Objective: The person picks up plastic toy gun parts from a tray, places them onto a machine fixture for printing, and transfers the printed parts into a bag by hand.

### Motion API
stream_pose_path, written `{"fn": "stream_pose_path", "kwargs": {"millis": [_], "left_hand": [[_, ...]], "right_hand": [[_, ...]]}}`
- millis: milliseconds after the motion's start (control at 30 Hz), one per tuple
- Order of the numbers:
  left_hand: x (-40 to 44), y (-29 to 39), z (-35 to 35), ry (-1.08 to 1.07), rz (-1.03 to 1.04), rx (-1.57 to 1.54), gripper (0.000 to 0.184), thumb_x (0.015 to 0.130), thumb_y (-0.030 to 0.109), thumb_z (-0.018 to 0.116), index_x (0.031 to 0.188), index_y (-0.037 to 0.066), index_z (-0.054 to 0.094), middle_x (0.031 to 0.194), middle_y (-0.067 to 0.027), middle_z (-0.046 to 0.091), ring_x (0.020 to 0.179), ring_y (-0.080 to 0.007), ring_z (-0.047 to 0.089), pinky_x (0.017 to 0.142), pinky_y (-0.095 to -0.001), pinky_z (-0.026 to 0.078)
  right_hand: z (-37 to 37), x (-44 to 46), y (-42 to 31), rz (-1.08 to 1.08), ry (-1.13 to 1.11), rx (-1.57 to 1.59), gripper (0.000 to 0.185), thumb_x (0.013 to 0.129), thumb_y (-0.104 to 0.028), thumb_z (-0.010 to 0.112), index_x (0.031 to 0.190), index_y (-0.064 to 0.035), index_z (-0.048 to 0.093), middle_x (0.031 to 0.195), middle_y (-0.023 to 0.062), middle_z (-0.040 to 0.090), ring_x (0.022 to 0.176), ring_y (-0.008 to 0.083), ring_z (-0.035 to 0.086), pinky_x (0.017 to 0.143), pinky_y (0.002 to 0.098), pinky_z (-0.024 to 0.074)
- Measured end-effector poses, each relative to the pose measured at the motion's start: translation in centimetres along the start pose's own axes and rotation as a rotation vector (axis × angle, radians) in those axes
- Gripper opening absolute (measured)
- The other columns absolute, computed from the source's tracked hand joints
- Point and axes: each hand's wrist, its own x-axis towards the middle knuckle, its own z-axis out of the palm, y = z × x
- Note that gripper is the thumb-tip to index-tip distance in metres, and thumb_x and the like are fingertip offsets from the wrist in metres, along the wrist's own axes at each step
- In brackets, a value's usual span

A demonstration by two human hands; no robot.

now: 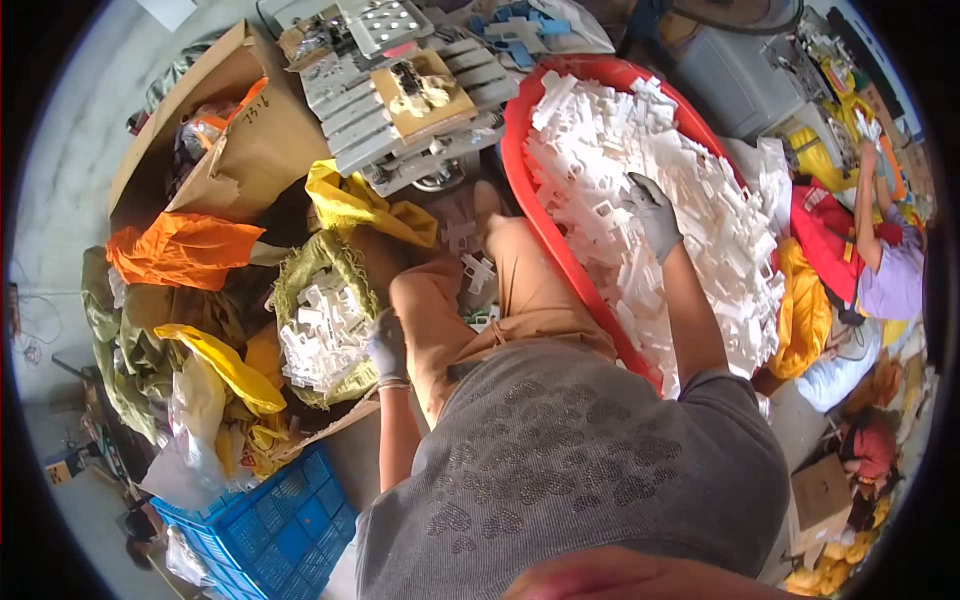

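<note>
My right hand (657,218), in a grey glove, reaches over a heap of white plastic parts (690,300) in a long red tub (516,150). Its fingers are apart and bent toward the heap; no part is clearly gripped. At the edge of a green woven sack (372,275) is my left hand (387,345), also gloved in grey. More white plastic pieces (322,330) fill that sack. The left fingers are small and partly turned from view, so their grip does not show.
Ahead stands a slatted metal machine table (345,130) bearing a wooden board (425,95). To the left are a cardboard box (270,140), an orange bag (180,250) and a blue crate (290,530). Another person (890,270) is at far right.
</note>
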Motion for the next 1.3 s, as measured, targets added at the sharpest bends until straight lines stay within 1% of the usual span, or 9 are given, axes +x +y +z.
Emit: {"fn": "stream_pose_path", "kwargs": {"millis": [133,300,500,700,833,1000,1133,1200,1300], "left_hand": [[-0.9,-0.3,3.7,-0.02,0.398,0.082,0.018,0.082,0.019,0.058,0.094,0.009,0.065,0.101,-0.012,0.065,0.096,-0.032,0.057,0.087,-0.0406,0.044],[-1.6,0.8,4.0,0.04,0.324,0.13,0.018,0.081,0.018,0.057,0.095,0.009,0.065,0.1,-0.0105,0.064,0.096,-0.0324,0.055,0.089,-0.0413,0.043],[-2.3,-0.2,3.8,0.029,0.365,0.09,0.019,0.083,0.016,0.056,0.098,0.007,0.064,0.104,-0.0116,0.064,0.099,-0.0326,0.055,0.09,-0.0407,0.042],[-1.4,-0.6,4.4,-0.047,0.4,0.108,0.021,0.083,0.016,0.054,0.097,0.005,0.066,0.105,-0.0133,0.064,0.098,-0.0332,0.055,0.088,-0.0419,0.041],[-1.8,-0.8,4.5,-0.071,0.37,0.164,0.03,0.089,0.023,0.05,0.102,0.002,0.066,0.106,-0.0138,0.064,0.1,-0.0324,0.056,0.09,-0.0416,0.041],[-0.9,-0.4,3.8,-0.143,0.419,0.234,0.032,0.09,0.026,0.05,0.104,0.002,0.066,0.108,-0.014,0.064,0.1,-0.0317,0.055,0.09,-0.0411,0.042],[-0.3,-2.6,4.7,-0.156,0.366,0.165,0.031,0.09,0.026,0.05,0.102,0.002,0.066,0.104,-0.0135,0.064,0.098,-0.0312,0.056,0.088,-0.0411,0.043],[-1.7,2.7,3.3,-0.137,0.318,0.186,0.03,0.089,0.026,0.051,0.099,0.002,0.067,0.101,-0.0136,0.063,0.097,-0.031,0.056,0.087,-0.0409,0.043],[-1.6,3.1,3.4,-0.146,0.287,0.22,0.03,0.089,0.026,0.052,0.098,0.001,0.067,0.102,-0.0141,0.063,0.097,-0.0308,0.056,0.087,-0.0408,0.043]], "right_hand": [[8.4,-0.6,-8.4,-0.381,-0.149,-0.037,0.035,0.092,-0.008,0.055,0.126,-0.0008,0.05,0.122,0.0056,0.055,0.111,0.0124,0.052,0.093,0.0272,0.0434],[19.0,2.6,-15.4,-0.954,-0.426,-0.47,0.04,0.086,-0.003,0.058,0.125,-0.0105,0.054,0.121,0.0081,0.056,0.112,0.0205,0.055,0.095,0.0309,0.0428],[23.1,5.8,-17.1,-1.126,-0.471,-1.044,0.049,0.083,-0.004,0.055,0.127,-0.0248,0.054,0.128,0.0085,0.052,0.11,0.0286,0.055,0.095,0.0347,0.0438],[22.0,4.4,-15.6,-1.503,-0.25,-0.745,0.049,0.081,-0.027,0.065,0.128,-0.0238,0.053,0.124,0.015,0.052,0.107,0.0339,0.055,0.092,0.0413,0.0442],[15.4,-1.1,-10.2,-1.007,0.026,-0.684,0.04,0.083,-0.031,0.064,0.119,-0.0143,0.058,0.11,0.0133,0.059,0.094,0.0341,0.059,0.085,0.0429,0.0471],[0.1,-3.7,-0.3,-0.926,0.383,-1.024,0.039,0.068,-0.021,0.071,0.104,-0.0073,0.063,0.1,0.0148,0.063,0.089,0.0325,0.061,0.08,0.0396,0.0484],[-17.3,-5.3,-1.2,-0.358,0.906,-1.412,0.062,0.084,-0.054,0.055,0.127,-0.0093,0.052,0.127,0.0141,0.055,0.118,0.03,0.05,0.099,0.0414,0.0391],[-23.8,-5.9,-3.6,0.065,1.033,-1.315,0.079,0.077,-0.067,0.054,0.133,-0.012,0.044,0.129,0.0166,0.052,0.117,0.0326,0.051,0.096,0.0435,0.042],[-36.1,-4.1,0.6,0.084,0.883,-0.744,0.072,0.074,-0.058,0.066,0.13,-0.0184,0.045,0.124,0.0141,0.052,0.108,0.0284,0.054,0.084,0.04,0.0476]]}}
